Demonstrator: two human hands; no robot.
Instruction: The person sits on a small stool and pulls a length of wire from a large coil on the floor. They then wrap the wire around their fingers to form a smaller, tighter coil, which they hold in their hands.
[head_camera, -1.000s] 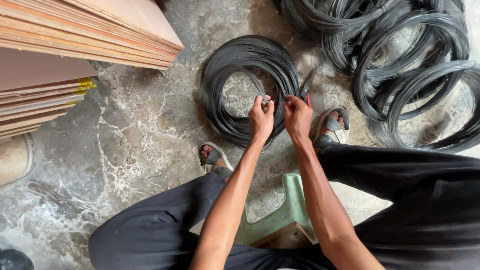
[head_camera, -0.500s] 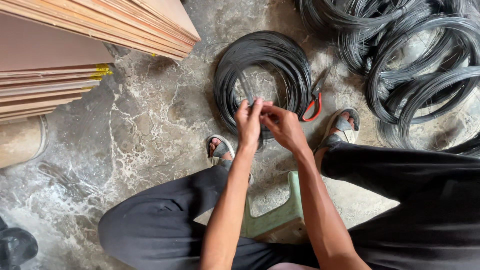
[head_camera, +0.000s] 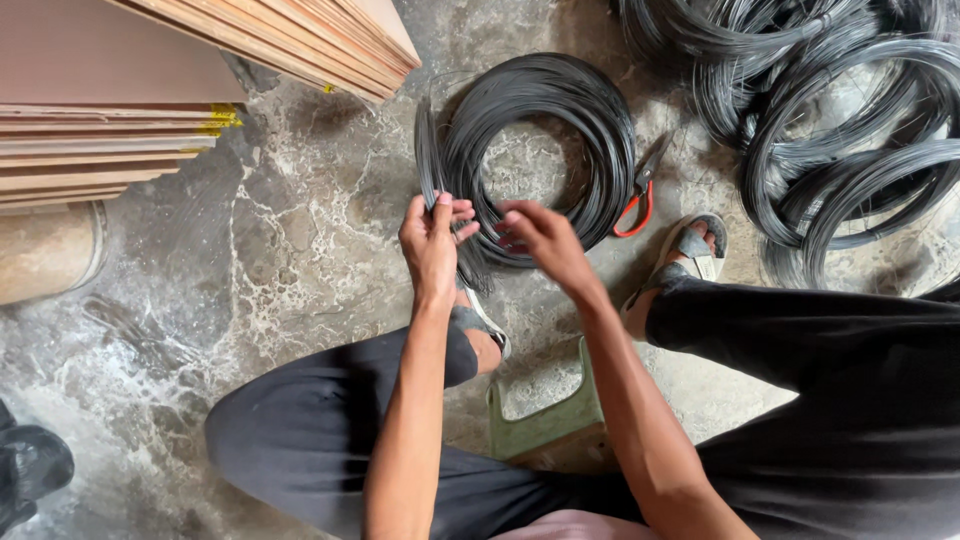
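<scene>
My left hand (head_camera: 430, 240) grips a straight bundle of thin black wire strands (head_camera: 428, 150) that runs up and away from it. Just to the right, my right hand (head_camera: 540, 240) hovers with loosely spread fingers over the near edge of a black wire coil (head_camera: 590, 110) lying flat on the floor. Whether the right fingers pinch any strand is unclear. Red-handled scissors (head_camera: 637, 205) lie on the floor beside the coil's right edge.
Stacked plywood sheets (head_camera: 150, 90) fill the top left. Several larger black wire coils (head_camera: 850, 130) lie at the top right. I sit on a low green stool (head_camera: 545, 420), sandalled feet on a mottled concrete floor (head_camera: 280, 250). A dark object (head_camera: 30, 470) sits at bottom left.
My left hand has moved left, pulling a bundle of wire strands out of the coil and off to its left side. My right hand has come apart from it and opened.
</scene>
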